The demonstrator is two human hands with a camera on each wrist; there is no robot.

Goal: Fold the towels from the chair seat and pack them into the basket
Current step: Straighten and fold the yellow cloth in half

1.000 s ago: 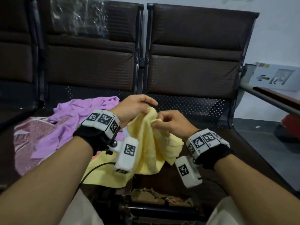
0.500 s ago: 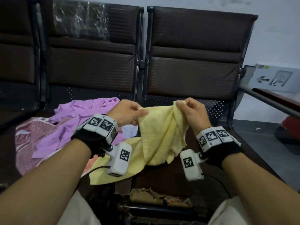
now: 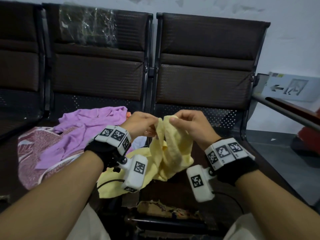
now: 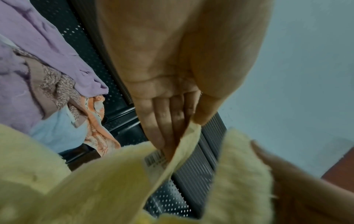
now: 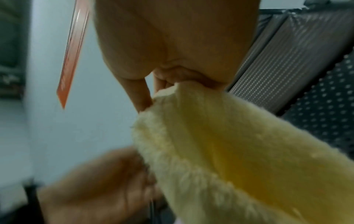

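Observation:
A pale yellow towel (image 3: 170,153) hangs bunched between my two hands above the dark chair seat (image 3: 174,191). My left hand (image 3: 152,125) pinches its upper edge between thumb and fingers; the left wrist view shows the yellow towel (image 4: 114,181) under that hand (image 4: 184,124). Close beside it, my right hand (image 3: 173,119) pinches another part of the same edge, and the right wrist view shows the towel (image 5: 220,144) running down from those fingers (image 5: 162,84). More towels lie heaped at the left: a lilac one (image 3: 86,129) over a pink patterned one (image 3: 36,153). No basket is in view.
Dark padded chair backs (image 3: 204,66) stand behind the seats. A metal armrest bar (image 3: 285,108) runs along the right. The seat's front edge (image 3: 164,210) is torn. Light blue (image 4: 57,133) and orange (image 4: 97,131) cloths lie in the heap.
My hands, spread apart with the towel's edge stretched between them half a second ago, have come together again, and the towel now hangs in a bunched fold.

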